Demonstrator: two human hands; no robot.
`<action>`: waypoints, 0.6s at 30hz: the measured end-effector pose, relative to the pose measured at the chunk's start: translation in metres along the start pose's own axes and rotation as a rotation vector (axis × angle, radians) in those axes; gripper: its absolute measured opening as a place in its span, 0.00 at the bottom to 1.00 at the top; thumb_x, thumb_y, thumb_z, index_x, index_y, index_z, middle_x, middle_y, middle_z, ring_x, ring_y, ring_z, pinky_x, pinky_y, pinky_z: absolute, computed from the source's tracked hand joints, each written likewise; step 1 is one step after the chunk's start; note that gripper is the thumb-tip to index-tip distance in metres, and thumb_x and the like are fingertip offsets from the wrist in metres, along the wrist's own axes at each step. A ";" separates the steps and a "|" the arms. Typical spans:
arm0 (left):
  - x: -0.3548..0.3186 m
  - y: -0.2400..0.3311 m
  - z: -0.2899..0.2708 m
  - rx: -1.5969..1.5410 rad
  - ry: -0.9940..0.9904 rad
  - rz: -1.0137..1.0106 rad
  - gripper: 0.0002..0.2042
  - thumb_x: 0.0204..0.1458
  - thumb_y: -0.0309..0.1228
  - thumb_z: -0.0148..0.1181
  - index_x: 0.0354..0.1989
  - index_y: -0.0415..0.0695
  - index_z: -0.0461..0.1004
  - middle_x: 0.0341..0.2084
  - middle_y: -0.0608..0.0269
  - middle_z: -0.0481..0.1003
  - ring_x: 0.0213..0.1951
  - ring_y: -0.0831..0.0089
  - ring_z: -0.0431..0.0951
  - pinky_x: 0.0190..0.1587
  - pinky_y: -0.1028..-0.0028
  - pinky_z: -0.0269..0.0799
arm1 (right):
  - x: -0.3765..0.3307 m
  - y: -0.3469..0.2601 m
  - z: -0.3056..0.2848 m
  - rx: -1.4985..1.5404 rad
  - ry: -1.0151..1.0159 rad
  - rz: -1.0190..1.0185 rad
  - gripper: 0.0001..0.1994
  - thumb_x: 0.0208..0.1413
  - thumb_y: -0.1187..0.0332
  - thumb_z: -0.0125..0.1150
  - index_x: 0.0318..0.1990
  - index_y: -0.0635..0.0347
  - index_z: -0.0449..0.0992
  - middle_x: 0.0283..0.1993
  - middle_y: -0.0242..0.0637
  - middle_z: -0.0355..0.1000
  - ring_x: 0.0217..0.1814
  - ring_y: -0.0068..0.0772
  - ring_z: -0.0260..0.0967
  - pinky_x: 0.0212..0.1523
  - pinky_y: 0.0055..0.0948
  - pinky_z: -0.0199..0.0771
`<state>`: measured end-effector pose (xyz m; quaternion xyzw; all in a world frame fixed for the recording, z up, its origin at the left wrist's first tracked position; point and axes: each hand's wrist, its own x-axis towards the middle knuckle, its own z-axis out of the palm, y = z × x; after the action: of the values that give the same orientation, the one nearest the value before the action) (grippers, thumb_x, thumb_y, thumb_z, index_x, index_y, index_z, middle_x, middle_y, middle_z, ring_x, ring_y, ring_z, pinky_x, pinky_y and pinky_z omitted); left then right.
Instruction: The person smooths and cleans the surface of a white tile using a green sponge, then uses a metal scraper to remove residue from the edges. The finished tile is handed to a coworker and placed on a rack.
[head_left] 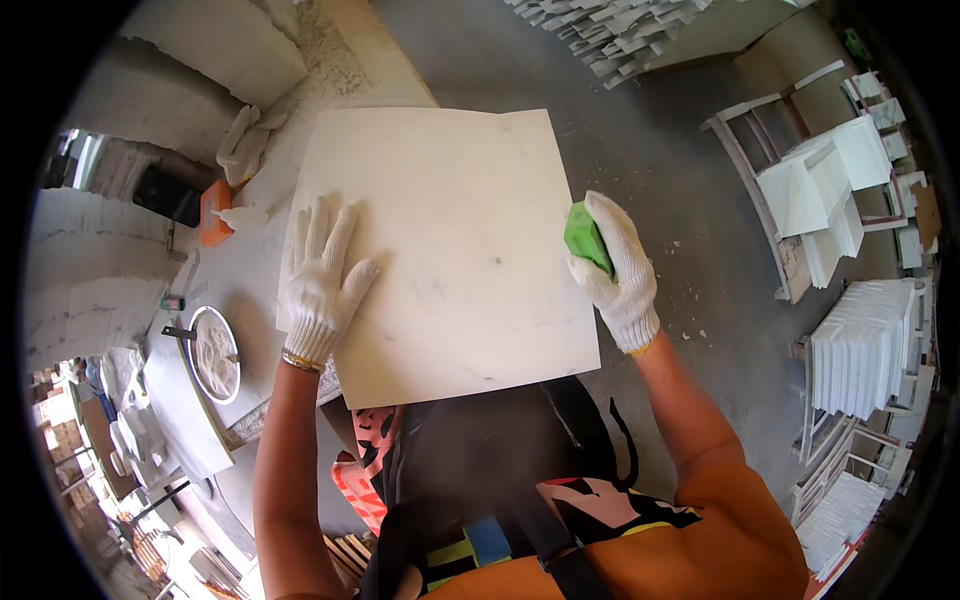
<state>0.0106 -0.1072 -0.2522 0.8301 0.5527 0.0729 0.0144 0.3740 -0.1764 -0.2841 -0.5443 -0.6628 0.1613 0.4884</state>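
Observation:
A large white stone slab (450,250) with faint grey marks lies before me, its near edge close to my body. My left hand (320,270), in a white knitted glove, rests flat on the slab's left side with fingers spread. Gloved the same way, my right hand (622,265) grips a green block (586,238) at the slab's right edge. The block looks like a hand sanding pad; its working face is hidden against the edge.
On the bench at left are a round metal bowl of pale paste (214,356), an orange block (215,213), a black object (168,195) and spare gloves (243,145). Racks of white slabs (820,195) stand at right. More stacked pieces (620,30) are at the far side.

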 end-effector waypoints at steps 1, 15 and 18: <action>0.001 0.000 -0.002 0.010 -0.005 -0.003 0.34 0.57 0.47 0.58 0.71 0.48 0.62 0.72 0.46 0.55 0.72 0.44 0.52 0.72 0.54 0.49 | 0.031 0.014 0.013 0.043 0.039 -0.017 0.30 0.50 0.71 0.67 0.63 0.62 0.71 0.63 0.48 0.70 0.63 0.44 0.70 0.62 0.34 0.70; -0.001 0.002 -0.005 -0.070 -0.008 -0.045 0.36 0.54 0.56 0.58 0.69 0.50 0.65 0.71 0.44 0.56 0.72 0.41 0.51 0.72 0.50 0.47 | -0.040 -0.027 -0.028 -0.066 -0.166 0.004 0.31 0.43 0.68 0.69 0.61 0.56 0.74 0.63 0.54 0.69 0.63 0.53 0.70 0.63 0.40 0.70; 0.000 0.004 -0.008 -0.034 0.014 -0.021 0.35 0.53 0.53 0.59 0.67 0.48 0.67 0.70 0.45 0.59 0.72 0.42 0.52 0.71 0.51 0.51 | -0.026 -0.021 -0.020 -0.087 -0.124 0.023 0.32 0.44 0.67 0.69 0.61 0.58 0.73 0.63 0.52 0.70 0.62 0.52 0.71 0.62 0.39 0.70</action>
<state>0.0134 -0.1089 -0.2437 0.8232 0.5603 0.0880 0.0251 0.3772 -0.2127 -0.2712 -0.5614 -0.6918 0.1714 0.4205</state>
